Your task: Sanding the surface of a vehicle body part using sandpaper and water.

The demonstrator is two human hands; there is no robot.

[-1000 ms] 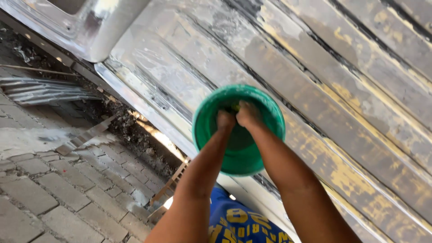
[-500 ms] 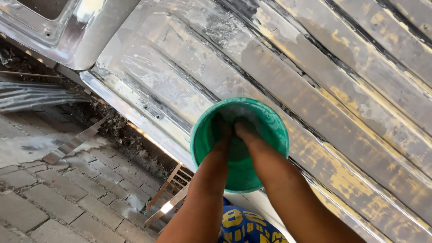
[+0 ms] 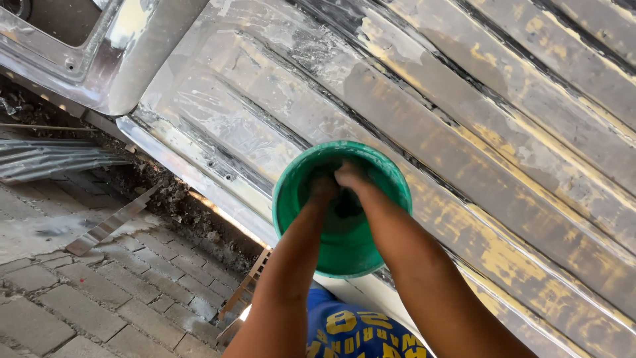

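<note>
At frame centre, one green bucket point(image 3: 342, 219) rests on a ribbed metal panel point(image 3: 477, 132). Two hands are inside it: the left hand point(image 3: 322, 189) and right hand point(image 3: 351, 178), close together. Whether their fingers are curled or spread cannot be told. Brick paving point(image 3: 99, 298) lies lower left.

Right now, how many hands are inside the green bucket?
2: the left hand and the right hand, side by side inside the green bucket, fingers hidden within it.
</note>
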